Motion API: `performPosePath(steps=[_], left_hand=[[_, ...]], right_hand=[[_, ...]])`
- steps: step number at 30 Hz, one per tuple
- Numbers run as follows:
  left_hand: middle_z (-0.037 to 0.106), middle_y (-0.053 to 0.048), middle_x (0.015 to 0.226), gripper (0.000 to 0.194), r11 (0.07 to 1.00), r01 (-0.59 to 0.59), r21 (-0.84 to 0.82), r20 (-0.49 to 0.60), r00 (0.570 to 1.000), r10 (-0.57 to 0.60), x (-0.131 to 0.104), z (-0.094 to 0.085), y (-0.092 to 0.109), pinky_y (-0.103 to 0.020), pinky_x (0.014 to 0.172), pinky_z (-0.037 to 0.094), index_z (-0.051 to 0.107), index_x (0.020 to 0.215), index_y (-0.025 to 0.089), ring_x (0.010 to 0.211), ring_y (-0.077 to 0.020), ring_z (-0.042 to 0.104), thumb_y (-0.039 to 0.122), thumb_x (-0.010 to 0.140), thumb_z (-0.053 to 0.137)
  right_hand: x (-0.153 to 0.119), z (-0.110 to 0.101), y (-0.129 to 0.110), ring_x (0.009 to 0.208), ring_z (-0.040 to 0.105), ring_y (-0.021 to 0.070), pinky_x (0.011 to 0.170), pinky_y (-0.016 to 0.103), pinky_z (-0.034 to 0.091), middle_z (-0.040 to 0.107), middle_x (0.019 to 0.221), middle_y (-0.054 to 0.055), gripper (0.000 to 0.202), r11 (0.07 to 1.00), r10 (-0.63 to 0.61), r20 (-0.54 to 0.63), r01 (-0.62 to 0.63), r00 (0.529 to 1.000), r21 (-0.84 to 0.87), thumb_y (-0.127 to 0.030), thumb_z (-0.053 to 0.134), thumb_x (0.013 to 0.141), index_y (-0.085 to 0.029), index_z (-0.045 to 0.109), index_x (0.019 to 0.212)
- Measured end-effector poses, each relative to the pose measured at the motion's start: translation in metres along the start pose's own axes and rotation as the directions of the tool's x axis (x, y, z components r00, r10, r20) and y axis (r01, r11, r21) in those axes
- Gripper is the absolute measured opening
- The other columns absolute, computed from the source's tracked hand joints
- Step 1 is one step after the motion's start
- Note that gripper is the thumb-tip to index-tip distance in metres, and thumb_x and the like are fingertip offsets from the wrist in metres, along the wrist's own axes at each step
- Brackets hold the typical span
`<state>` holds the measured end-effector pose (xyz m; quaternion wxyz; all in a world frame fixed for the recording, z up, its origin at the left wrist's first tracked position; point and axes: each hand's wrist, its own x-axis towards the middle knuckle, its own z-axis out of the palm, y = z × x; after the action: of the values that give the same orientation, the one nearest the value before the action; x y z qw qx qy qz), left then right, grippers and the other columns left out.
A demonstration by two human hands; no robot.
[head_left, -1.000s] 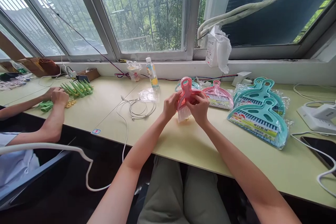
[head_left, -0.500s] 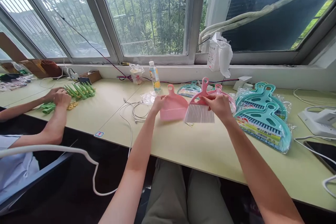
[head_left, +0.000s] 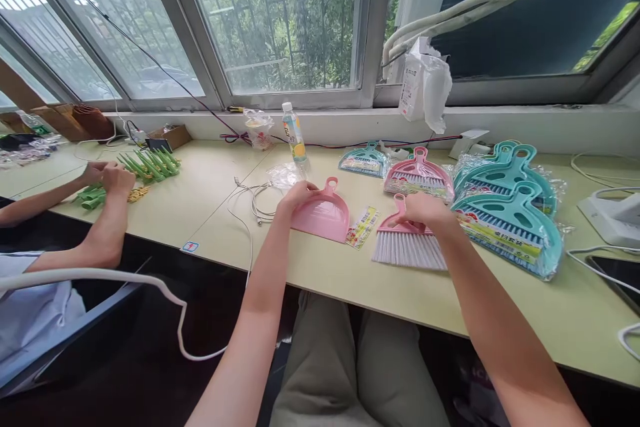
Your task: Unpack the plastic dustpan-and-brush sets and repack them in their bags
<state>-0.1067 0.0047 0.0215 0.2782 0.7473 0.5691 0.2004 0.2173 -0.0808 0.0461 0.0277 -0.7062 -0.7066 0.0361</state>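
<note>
My left hand (head_left: 299, 196) grips the left edge of a pink dustpan (head_left: 325, 217), which lies low at the table top with its handle pointing away from me. My right hand (head_left: 425, 208) is closed on a pink hand brush (head_left: 409, 248) with white bristles, at the table surface to the right. Between the two lies a printed card (head_left: 363, 227) in yellow and green. Just behind my right hand is a wrapped pink brush-and-dustpan set (head_left: 419, 177). Wrapped teal sets (head_left: 515, 230) overlap close by on the right, and a smaller teal set (head_left: 364, 160) lies farther back.
A drink bottle (head_left: 294, 133) and a wrapped cup (head_left: 259, 130) stand near the window. White cables (head_left: 260, 203) lie left of the dustpan. A power strip (head_left: 613, 213) and phone (head_left: 617, 277) are at right. Another person's hands (head_left: 113, 180) work over green pieces (head_left: 153, 167) at left.
The dustpan and brush have come down to the table and moved apart, the brush shifting right. The printed card between them is now uncovered. My view has tilted slightly.
</note>
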Motion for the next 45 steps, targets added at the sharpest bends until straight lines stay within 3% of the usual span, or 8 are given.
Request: performPosePath(steps=[6,11,16,22,28,32,37,45], left_hand=[[0.074,-0.011,0.101,0.032,0.984,0.016,0.179,-0.123,0.992,0.006,0.005,-0.002,0.002,-0.027,0.074,0.045,0.078,0.101,0.018,0.087,-0.0222,0.063,0.036,0.085,0.056],[0.075,-0.012,0.097,0.031,0.971,-0.045,0.236,-0.136,0.988,0.079,0.005,0.003,0.005,-0.028,0.077,0.046,0.079,0.097,0.019,0.089,-0.0237,0.065,0.033,0.088,0.053],[0.075,-0.011,0.104,0.029,0.979,-0.007,0.203,-0.185,0.982,0.045,0.008,0.007,0.000,-0.028,0.079,0.047,0.079,0.099,0.020,0.092,-0.0232,0.066,0.030,0.088,0.054],[0.075,-0.012,0.100,0.028,0.975,-0.053,0.215,-0.175,0.980,0.092,0.008,0.007,-0.001,-0.029,0.081,0.047,0.079,0.100,0.019,0.090,-0.0231,0.066,0.028,0.088,0.055],[0.075,-0.011,0.092,0.032,0.976,-0.076,0.204,-0.147,0.983,0.107,0.002,0.009,0.008,-0.028,0.075,0.046,0.079,0.096,0.017,0.082,-0.0218,0.065,0.038,0.088,0.056],[0.074,-0.011,0.085,0.035,0.979,-0.089,0.183,-0.132,0.985,0.115,-0.002,0.009,0.016,-0.028,0.075,0.046,0.080,0.092,0.016,0.082,-0.0222,0.064,0.044,0.085,0.059],[0.075,-0.010,0.090,0.032,0.976,-0.103,0.194,-0.128,0.983,0.130,0.000,0.010,0.015,-0.028,0.073,0.044,0.080,0.093,0.018,0.081,-0.0214,0.064,0.040,0.088,0.057],[0.075,-0.008,0.097,0.034,0.966,-0.099,0.238,-0.100,0.987,0.126,0.000,0.010,0.014,-0.027,0.074,0.045,0.080,0.100,0.020,0.082,-0.0204,0.064,0.041,0.089,0.056]], right_hand=[[-0.005,-0.012,-0.013,0.076,0.069,0.0279,0.071,0.039,0.049,0.068,0.064,0.011,0.028,0.994,-0.009,0.172,0.028,0.985,-0.107,-0.038,0.083,0.070,-0.017,0.068,0.060],[-0.016,-0.008,-0.051,0.089,0.070,0.0297,0.075,0.038,0.049,0.073,0.083,0.015,0.025,0.990,-0.141,-0.169,0.140,0.975,-0.022,-0.042,0.067,0.088,-0.019,0.076,0.085],[-0.032,0.015,-0.093,0.100,0.069,0.0360,0.079,0.041,0.053,0.070,0.107,0.029,0.039,0.979,-0.198,0.080,0.200,0.977,-0.024,-0.045,0.061,0.092,-0.008,0.072,0.102],[-0.019,0.027,-0.072,0.147,0.030,0.0337,0.108,0.061,0.036,0.028,0.160,0.017,0.055,0.919,-0.392,0.189,0.372,0.900,0.134,-0.041,0.057,0.094,-0.023,0.046,0.145],[-0.002,0.030,-0.048,0.140,0.042,0.0316,0.108,0.050,0.038,0.043,0.154,0.011,0.062,0.878,-0.460,0.093,0.436,0.883,0.196,-0.044,0.068,0.083,-0.030,0.052,0.141],[-0.002,0.009,-0.037,0.113,0.062,0.0277,0.092,0.040,0.046,0.067,0.122,0.012,0.032,0.954,-0.291,-0.013,0.291,0.957,0.078,-0.030,0.069,0.083,-0.024,0.070,0.114],[-0.003,-0.013,-0.011,0.090,0.068,0.0298,0.072,0.037,0.046,0.073,0.089,0.011,0.022,0.988,-0.030,0.211,0.062,0.977,-0.144,-0.020,0.088,0.059,-0.020,0.073,0.075],[0.010,0.000,-0.001,0.094,0.068,0.0306,0.075,0.037,0.046,0.073,0.097,0.018,0.017,0.988,0.047,0.104,-0.031,0.993,-0.151,-0.015,0.077,0.070,-0.017,0.075,0.087]])
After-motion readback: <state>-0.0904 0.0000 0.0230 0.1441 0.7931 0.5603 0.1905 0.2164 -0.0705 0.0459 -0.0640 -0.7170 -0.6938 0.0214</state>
